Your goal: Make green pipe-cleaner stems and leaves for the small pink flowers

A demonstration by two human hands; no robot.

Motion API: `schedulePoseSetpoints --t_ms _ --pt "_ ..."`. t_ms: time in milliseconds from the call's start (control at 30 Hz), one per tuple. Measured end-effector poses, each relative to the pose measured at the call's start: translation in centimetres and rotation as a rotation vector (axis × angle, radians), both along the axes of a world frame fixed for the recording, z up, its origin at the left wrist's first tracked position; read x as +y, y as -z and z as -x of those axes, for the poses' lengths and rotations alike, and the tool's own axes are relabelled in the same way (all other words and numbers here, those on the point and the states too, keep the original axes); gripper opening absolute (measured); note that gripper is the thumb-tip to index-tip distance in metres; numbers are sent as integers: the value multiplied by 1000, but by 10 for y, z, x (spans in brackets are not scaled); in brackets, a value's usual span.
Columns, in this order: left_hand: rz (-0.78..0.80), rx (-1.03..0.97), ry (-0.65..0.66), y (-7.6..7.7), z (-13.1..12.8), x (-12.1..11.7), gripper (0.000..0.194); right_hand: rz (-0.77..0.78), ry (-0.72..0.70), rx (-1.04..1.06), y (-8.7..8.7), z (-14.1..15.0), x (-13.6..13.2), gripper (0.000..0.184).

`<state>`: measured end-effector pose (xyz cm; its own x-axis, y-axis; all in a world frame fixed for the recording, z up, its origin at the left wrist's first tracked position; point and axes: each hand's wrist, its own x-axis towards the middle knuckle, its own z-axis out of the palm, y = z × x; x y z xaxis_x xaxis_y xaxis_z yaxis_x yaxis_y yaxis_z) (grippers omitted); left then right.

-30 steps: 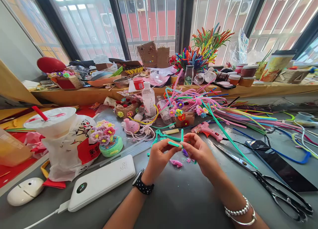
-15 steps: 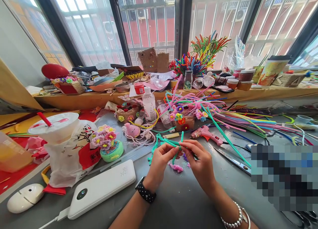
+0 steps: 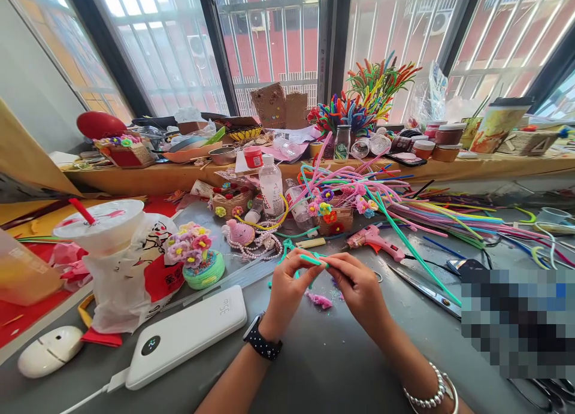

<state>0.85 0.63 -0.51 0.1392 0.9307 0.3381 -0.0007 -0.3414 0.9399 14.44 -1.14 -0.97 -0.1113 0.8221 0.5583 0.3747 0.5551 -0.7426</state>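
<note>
Pinched between the fingers of both hands is a green pipe cleaner [image 3: 309,259], held just above the grey table. My left hand [image 3: 294,282], with a dotted watch strap at the wrist, is closed on its left part. My right hand [image 3: 357,285] meets it fingertip to fingertip and grips the other side; how the pipe cleaner is bent there is partly hidden by the fingers. Behind my left hand lie more green pipe cleaner pieces [image 3: 287,246]. Below the hands, a pink fuzzy scrap [image 3: 319,300] rests on the table among small bits.
A pink glue gun [image 3: 376,240] and scissors [image 3: 426,291] lie to the right, by a bundle of pipe cleaners [image 3: 444,213]. On the left are a white power bank [image 3: 188,336], a flower pot craft [image 3: 203,270] and a bagged drink cup [image 3: 101,222]. A plastic bottle [image 3: 271,186] stands behind.
The upright green end that stuck up between the hands no longer shows; the pipe cleaner now lies flatter at the fingertips. Both hands stay close together, and the view has shifted slightly.
</note>
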Motion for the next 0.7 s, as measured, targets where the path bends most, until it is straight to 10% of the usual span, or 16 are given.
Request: schedulePoseSetpoints --t_ms 700 --pt "292 -214 66 -1 -5 1 13 271 -50 -180 -3 -6 3 36"
